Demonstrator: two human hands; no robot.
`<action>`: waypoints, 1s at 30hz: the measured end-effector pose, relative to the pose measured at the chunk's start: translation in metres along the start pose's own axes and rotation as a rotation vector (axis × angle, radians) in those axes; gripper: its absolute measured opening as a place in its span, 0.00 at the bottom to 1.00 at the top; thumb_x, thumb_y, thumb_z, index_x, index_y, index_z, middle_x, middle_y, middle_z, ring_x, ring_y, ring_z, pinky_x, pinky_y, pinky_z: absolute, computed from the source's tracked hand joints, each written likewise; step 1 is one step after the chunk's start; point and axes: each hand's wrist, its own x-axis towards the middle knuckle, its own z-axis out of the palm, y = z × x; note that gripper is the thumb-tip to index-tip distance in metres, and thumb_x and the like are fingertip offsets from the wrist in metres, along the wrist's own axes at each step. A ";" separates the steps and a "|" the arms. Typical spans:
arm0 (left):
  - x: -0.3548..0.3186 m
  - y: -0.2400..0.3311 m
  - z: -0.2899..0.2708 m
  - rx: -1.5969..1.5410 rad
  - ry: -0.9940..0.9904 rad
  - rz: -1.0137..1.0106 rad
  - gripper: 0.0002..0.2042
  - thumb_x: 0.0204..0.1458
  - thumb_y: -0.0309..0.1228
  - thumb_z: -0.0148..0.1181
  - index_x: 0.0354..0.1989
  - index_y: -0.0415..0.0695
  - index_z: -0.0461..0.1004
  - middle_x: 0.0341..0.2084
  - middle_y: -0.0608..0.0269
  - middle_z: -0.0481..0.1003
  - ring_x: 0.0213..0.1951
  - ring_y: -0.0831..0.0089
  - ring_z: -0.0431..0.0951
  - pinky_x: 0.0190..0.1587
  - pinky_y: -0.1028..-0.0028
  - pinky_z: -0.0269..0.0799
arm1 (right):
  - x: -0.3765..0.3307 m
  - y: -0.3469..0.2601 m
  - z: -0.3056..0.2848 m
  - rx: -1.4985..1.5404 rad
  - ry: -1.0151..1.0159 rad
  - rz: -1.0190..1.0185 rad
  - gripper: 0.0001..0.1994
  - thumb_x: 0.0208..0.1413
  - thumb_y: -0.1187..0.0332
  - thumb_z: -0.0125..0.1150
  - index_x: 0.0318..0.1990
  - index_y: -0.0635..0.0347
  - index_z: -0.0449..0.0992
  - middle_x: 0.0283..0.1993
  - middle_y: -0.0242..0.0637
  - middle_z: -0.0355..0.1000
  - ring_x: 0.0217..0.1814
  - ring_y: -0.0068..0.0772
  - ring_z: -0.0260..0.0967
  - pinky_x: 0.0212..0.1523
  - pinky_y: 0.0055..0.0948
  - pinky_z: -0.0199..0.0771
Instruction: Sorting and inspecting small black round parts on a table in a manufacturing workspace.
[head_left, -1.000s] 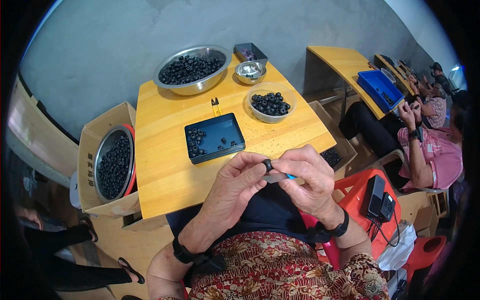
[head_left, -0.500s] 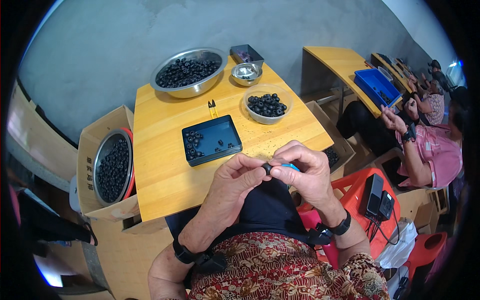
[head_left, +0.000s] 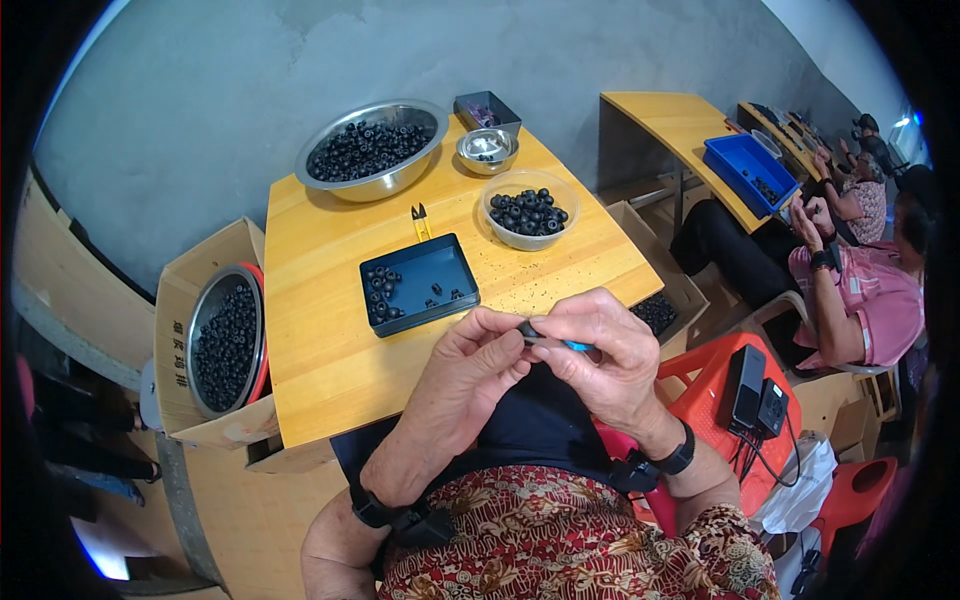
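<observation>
Above the table's near edge, my two hands meet. My left hand (head_left: 455,375) pinches a small black round part (head_left: 527,329), mostly covered by fingers. Between the thumb and fingers of my right hand (head_left: 612,350) is a small blue-handled tool (head_left: 577,346); its thin tip lies against the black part. Just beyond them is a dark shallow tray (head_left: 428,262), with black round parts on its left side and a few small pieces on its right. Yellow-handled snips (head_left: 422,224) lie behind the tray. A clear plastic bowl (head_left: 530,240) of black parts stands right of it.
A large steel bowl (head_left: 395,184) of black parts, a small steel bowl (head_left: 487,163) and a dark box (head_left: 508,122) stand at the back. A carton (head_left: 190,270) holds another full basin at left. On the right are a red stool (head_left: 705,400) and a co-worker (head_left: 860,300).
My right fingers have shifted over the black part, and the tool's thin tip now shows below it. The view has shifted slightly. The co-worker's hands have drawn closer together.
</observation>
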 end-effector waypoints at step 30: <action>-0.001 -0.011 0.008 0.565 0.049 0.422 0.09 0.54 0.17 0.62 0.41 0.39 0.74 0.37 0.66 0.76 0.42 0.81 0.75 0.48 0.80 0.73 | -0.001 0.009 -0.002 0.438 -0.008 0.339 0.05 0.56 0.74 0.65 0.38 0.65 0.79 0.40 0.32 0.73 0.42 0.19 0.69 0.43 0.20 0.69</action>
